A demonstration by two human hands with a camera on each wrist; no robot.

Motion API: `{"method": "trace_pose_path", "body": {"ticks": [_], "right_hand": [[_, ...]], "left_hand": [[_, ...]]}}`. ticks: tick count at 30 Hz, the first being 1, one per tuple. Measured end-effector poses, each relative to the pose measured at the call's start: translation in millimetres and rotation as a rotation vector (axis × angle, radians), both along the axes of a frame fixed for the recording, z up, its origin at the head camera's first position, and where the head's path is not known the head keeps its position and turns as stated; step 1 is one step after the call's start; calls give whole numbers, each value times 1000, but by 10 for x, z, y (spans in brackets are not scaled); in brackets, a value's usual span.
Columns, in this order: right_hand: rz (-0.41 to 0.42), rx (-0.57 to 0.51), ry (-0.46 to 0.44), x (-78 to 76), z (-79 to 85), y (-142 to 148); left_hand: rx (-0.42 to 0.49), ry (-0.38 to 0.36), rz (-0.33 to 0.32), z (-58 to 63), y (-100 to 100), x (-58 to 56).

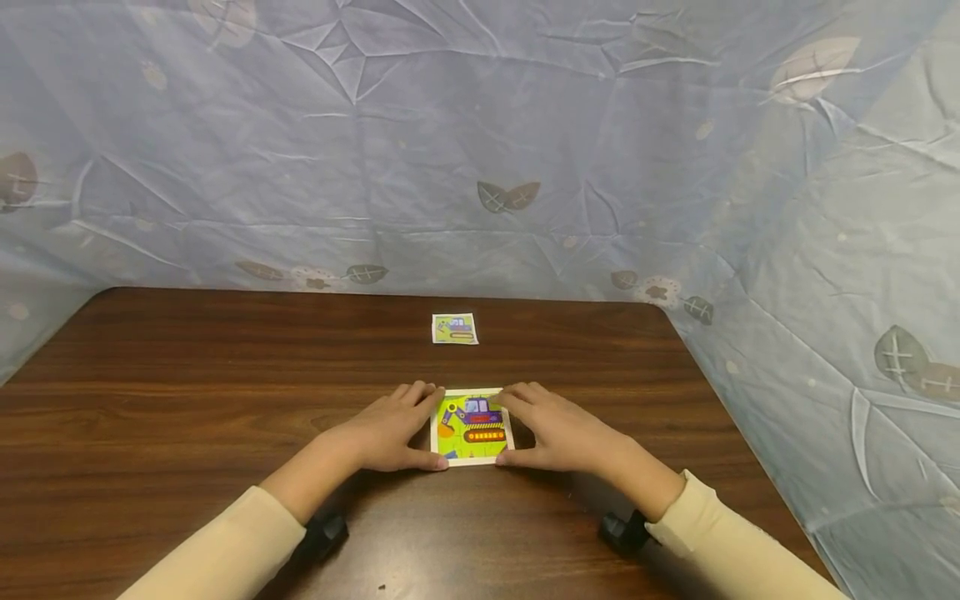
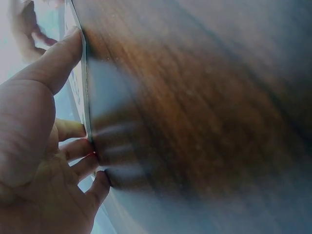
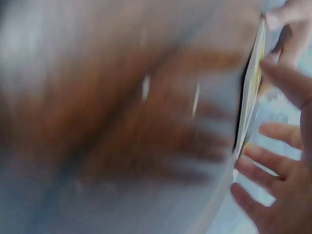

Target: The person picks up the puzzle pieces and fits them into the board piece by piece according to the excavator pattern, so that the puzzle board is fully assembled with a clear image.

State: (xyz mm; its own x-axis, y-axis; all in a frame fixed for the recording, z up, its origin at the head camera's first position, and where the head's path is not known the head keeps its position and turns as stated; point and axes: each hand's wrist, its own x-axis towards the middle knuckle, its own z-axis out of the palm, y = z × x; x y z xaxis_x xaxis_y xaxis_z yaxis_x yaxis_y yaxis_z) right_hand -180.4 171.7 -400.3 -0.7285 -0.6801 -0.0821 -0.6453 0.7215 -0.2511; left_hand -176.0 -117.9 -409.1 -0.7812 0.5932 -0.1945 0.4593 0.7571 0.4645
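Note:
A square picture puzzle [image 1: 472, 427] with a pale border lies on the brown table, showing a purple excavator on yellow-green. My left hand [image 1: 396, 427] is at its left side, thumb by the near corner and index finger by the far one. Mirroring it, my right hand [image 1: 553, 429] has its thumb at the near right corner and index finger over the far right corner. In the left wrist view the thumb [image 2: 66, 56] rests against the board's edge, the other fingertips reaching down to the tabletop. The right wrist view shows the board [image 3: 251, 87] edge-on beside spread fingers.
Farther back on the table [image 1: 225, 375] lies a small card [image 1: 454, 329] with a similar excavator picture. A grey-blue leaf-patterned cloth [image 1: 420, 150] hangs behind the table and along its right side. Dark wrist-worn devices [image 1: 324, 537] sit under both forearms.

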Motion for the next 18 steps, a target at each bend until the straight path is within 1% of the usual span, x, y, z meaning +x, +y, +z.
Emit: {"method": "trace_pose_path", "body": {"ticks": [2,5,12,18], "right_hand": [[-41,-11,-76,-41,-11,49],[-65,-15,-143,-79,-36,92],[-86,-15,-170,-104,-70,112],[-83,-26,-186,-108,-42,105]], "left_hand": [[3,7,-3,4,4,1],[5,7,-4,2,5,3],[24,19,-6,-21,-9,-19],[20,33,-14,-17,-11,-30]]}}
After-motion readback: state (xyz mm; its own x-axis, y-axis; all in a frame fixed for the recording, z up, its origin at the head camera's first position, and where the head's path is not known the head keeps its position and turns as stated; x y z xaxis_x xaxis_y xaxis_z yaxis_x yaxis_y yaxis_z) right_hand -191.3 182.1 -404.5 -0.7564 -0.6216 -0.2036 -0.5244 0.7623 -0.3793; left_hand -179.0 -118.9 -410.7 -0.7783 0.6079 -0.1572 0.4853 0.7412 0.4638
